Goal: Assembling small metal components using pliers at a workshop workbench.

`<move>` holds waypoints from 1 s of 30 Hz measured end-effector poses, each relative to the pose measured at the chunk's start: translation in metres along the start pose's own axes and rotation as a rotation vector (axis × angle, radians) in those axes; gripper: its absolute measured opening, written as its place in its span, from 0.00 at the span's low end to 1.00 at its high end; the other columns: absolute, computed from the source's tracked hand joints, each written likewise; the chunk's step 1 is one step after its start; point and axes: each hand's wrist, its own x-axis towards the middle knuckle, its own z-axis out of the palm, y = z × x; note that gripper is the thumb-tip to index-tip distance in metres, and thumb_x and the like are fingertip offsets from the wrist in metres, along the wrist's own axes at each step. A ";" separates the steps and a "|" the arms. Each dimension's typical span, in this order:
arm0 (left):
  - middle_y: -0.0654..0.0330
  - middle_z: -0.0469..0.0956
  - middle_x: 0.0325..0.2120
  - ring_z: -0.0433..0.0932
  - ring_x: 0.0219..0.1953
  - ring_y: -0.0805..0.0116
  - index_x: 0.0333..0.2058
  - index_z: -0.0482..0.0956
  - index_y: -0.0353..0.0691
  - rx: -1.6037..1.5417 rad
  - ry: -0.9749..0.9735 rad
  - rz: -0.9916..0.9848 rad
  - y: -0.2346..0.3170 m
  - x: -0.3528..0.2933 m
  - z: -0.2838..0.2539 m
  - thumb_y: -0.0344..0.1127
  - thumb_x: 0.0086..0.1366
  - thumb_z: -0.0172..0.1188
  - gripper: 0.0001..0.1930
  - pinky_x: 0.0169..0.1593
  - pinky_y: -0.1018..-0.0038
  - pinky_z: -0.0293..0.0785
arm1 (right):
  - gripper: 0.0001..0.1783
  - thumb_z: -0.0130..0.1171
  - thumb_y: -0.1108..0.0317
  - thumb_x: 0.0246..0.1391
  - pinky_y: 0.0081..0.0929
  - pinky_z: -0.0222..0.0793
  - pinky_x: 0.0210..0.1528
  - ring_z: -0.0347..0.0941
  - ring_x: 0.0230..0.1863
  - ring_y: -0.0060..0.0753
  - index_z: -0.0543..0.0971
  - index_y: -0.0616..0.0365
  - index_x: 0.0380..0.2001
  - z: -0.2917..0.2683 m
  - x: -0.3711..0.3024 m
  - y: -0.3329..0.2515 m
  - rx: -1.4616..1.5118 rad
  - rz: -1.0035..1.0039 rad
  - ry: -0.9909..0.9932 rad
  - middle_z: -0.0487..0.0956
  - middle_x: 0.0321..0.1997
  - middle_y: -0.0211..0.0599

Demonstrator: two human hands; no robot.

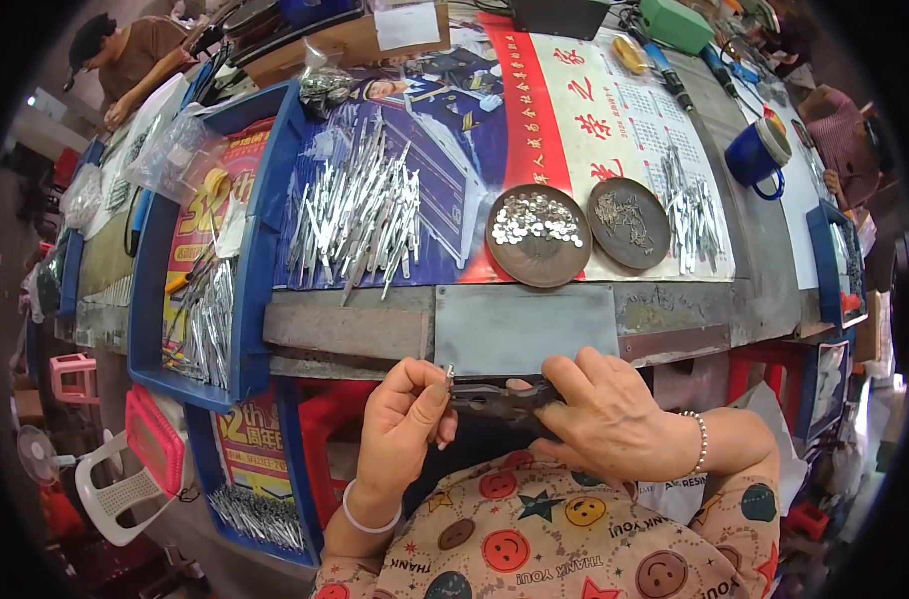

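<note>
Just off the table's front edge, my left hand [404, 419] is closed in a pinch on a small shiny metal piece [449, 371]. My right hand [609, 404] wraps round dark metal pliers [489, 396], whose narrow end reaches the fingers of my left hand. How the jaws meet the piece is too small to tell. Directly beyond both hands lies a smooth grey plate [524, 324]. Behind it stand a round brown dish with silver discs [539, 270] and a second dish with tiny metal parts [631, 255].
Loose metal strips [359, 215] are heaped left of the dishes, with another pile [692, 220] on the right. Blue bins [245, 374] holding strips stand at the left. A blue mug [754, 158] sits back right. Other people [140, 60] work at the far sides.
</note>
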 end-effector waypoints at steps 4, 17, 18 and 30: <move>0.65 0.70 0.26 0.70 0.21 0.78 0.36 0.71 0.37 0.034 0.019 0.012 0.001 0.001 0.003 0.33 0.70 0.55 0.06 0.23 0.83 0.65 | 0.13 0.68 0.56 0.38 0.28 0.59 0.29 0.63 0.33 0.33 0.78 0.52 0.21 0.008 -0.002 0.000 -0.122 -0.002 0.010 0.64 0.36 0.36; 0.66 0.70 0.20 0.66 0.19 0.81 0.37 0.70 0.38 0.131 0.151 0.063 -0.011 0.008 -0.002 0.31 0.72 0.52 0.04 0.22 0.84 0.60 | 0.24 0.66 0.50 0.49 0.36 0.70 0.40 0.70 0.42 0.49 0.78 0.62 0.37 0.006 -0.003 0.008 0.431 0.086 -0.276 0.67 0.41 0.49; 0.65 0.70 0.20 0.65 0.18 0.81 0.36 0.70 0.38 0.134 0.163 0.055 -0.010 0.008 -0.003 0.31 0.72 0.51 0.04 0.21 0.84 0.59 | 0.23 0.67 0.51 0.48 0.35 0.70 0.39 0.68 0.42 0.48 0.79 0.61 0.34 0.013 -0.005 0.008 0.353 0.070 -0.171 0.66 0.43 0.47; 0.67 0.70 0.23 0.68 0.20 0.80 0.36 0.70 0.38 0.034 0.079 -0.003 -0.013 0.004 0.002 0.32 0.72 0.52 0.05 0.22 0.84 0.62 | 0.15 0.70 0.57 0.38 0.31 0.66 0.33 0.65 0.39 0.38 0.78 0.54 0.25 0.018 -0.005 -0.002 0.155 0.058 -0.004 0.64 0.36 0.38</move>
